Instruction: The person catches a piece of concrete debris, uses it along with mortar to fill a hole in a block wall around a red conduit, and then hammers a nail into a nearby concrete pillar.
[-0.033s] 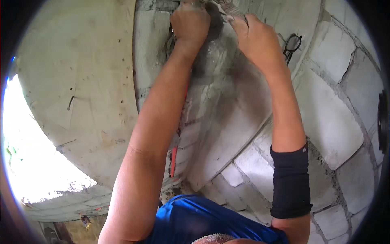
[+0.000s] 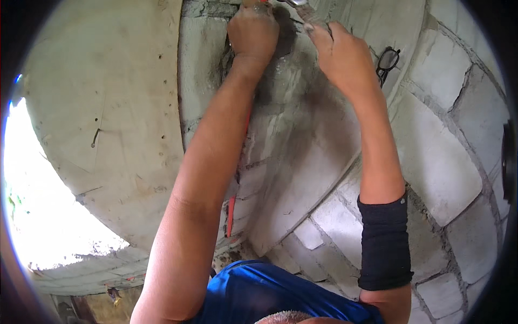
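Note:
My left hand [image 2: 252,33] is closed in a fist at the top edge, against the grey block wall [image 2: 202,59]. What it grips is mostly cut off by the frame; a small orange-red bit shows above the knuckles. To its right my right hand [image 2: 345,56] is wrapped round the dusty grey handle of a hammer [image 2: 309,14]. The hammer's shiny metal end reaches the top edge close to the left fist, and most of its head lies out of view. A dark shadow falls on the wall between the hands.
Black-framed glasses [image 2: 387,60] rest right of my right hand. A pale board [image 2: 113,70] with a bent nail [image 2: 95,137] stands on the left, beside a bright opening [image 2: 43,200]. Red strips [image 2: 231,216] show under my left forearm. Mortared blocks [image 2: 440,156] fill the right side.
The hammer's handle has swung slightly, and its shiny metal end now shows at the top edge. My right hand has shifted a little down and right. My left fist stays in place.

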A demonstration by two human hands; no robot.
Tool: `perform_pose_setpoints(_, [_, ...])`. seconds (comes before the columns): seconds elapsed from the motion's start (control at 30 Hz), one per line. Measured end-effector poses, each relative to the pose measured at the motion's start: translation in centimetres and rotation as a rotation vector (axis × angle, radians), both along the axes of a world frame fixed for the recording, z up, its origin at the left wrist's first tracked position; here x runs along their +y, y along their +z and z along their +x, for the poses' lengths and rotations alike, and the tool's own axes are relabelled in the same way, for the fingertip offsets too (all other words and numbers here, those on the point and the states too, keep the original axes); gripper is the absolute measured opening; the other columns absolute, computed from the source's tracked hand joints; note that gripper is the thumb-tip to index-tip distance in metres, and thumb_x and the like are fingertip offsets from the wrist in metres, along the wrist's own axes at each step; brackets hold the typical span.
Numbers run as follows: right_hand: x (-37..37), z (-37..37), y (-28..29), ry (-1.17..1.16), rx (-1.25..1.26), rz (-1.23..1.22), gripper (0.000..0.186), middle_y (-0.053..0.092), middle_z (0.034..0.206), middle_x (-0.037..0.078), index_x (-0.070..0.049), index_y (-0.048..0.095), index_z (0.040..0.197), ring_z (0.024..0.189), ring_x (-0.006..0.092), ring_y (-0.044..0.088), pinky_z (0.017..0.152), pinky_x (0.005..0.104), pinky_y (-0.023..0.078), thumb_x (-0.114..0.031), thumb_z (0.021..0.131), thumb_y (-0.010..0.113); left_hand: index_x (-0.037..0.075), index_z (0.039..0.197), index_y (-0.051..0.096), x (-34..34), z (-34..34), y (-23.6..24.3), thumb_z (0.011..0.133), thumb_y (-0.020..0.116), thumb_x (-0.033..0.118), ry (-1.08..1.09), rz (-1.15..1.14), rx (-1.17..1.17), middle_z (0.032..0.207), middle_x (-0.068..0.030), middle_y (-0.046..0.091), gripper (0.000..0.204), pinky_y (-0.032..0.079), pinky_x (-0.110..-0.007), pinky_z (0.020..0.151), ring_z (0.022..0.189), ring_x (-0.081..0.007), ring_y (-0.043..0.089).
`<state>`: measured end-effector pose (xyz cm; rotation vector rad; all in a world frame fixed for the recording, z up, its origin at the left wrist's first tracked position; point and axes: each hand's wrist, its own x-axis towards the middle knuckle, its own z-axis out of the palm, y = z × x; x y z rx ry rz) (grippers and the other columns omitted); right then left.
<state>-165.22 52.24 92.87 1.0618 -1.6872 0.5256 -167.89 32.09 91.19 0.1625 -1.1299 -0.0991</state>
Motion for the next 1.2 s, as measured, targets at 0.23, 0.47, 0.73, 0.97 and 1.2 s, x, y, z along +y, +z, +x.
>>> perform_pose_setpoints(0.23, [-0.3, 0.5, -1.6, 0.298, 0.045, -0.123, 0.053, 0.064, 0.07, 0.028, 0.005, 0.063, 0.087, 0.068, 0.0475, 0.064, 0.059, 0.0508, 0.052, -0.047, 0.098, 0.055, 0.001, 0.122, 0.053, 0.9, 1.4, -0.3, 0.081, 0.071, 0.011, -0.049, -0.087, -0.101, 0.083, -0.02, 0.068, 0.046, 0.056, -0.046, 0.066, 0.075, -0.0371, 0.07])
perform_pose_setpoints(0.47, [1.8, -1.7, -4.7, 0.339, -0.271, -0.274, 0.056, 0.064, 0.068, 0.024, 0.003, 0.062, 0.087, 0.066, 0.0403, 0.067, 0.059, 0.0449, 0.051, -0.053, 0.095, 0.058, -0.003, 0.137, 0.044, 2.1, 1.5, 0.4, 0.088, 0.064, 0.014, -0.121, 0.061, -0.047, 0.084, -0.0268, 0.068, 0.055, 0.053, -0.051, 0.064, 0.074, -0.0448, 0.067])
perform_pose_setpoints(0.73, [-1.8, -3.1, -14.6, 0.774, -1.02, -0.582, 0.043, 0.056, 0.068, 0.0, -0.003, 0.055, 0.087, 0.057, 0.0108, 0.051, 0.052, 0.0306, 0.044, -0.036, 0.082, 0.083, -0.002, 0.145, 0.035, 0.6, 1.7, -0.4, 0.087, 0.067, 0.009, -0.248, -0.048, -0.099, 0.107, -0.0237, 0.067, 0.067, 0.054, -0.044, 0.074, 0.09, -0.0374, 0.068])
perform_pose_setpoints(0.97, [-7.1, -0.9, -14.6, 1.052, -1.317, -0.723, 0.033, 0.056, 0.07, 0.001, -0.006, 0.051, 0.093, 0.049, 0.0086, 0.051, 0.041, 0.0267, 0.042, -0.01, 0.079, 0.081, 0.002, 0.128, 0.049, 1.3, 3.6, -1.0, 0.083, 0.066, 0.002, -0.133, -0.217, -0.112, 0.101, -0.0142, 0.068, 0.048, 0.055, -0.039, 0.083, 0.089, -0.0267, 0.069])
perform_pose_setpoints(1.2, [-13.7, -2.2, -14.4, 0.921, -0.971, -0.796, 0.025, 0.061, 0.077, 0.007, -0.002, 0.052, 0.091, 0.055, 0.0144, 0.057, 0.049, 0.0312, 0.047, -0.007, 0.08, 0.074, 0.004, 0.12, 0.055, 1.0, 4.5, -1.2, 0.082, 0.065, 0.002, -0.005, -0.365, -0.116, 0.101, -0.0132, 0.069, 0.039, 0.054, -0.039, 0.086, 0.094, -0.0292, 0.068])
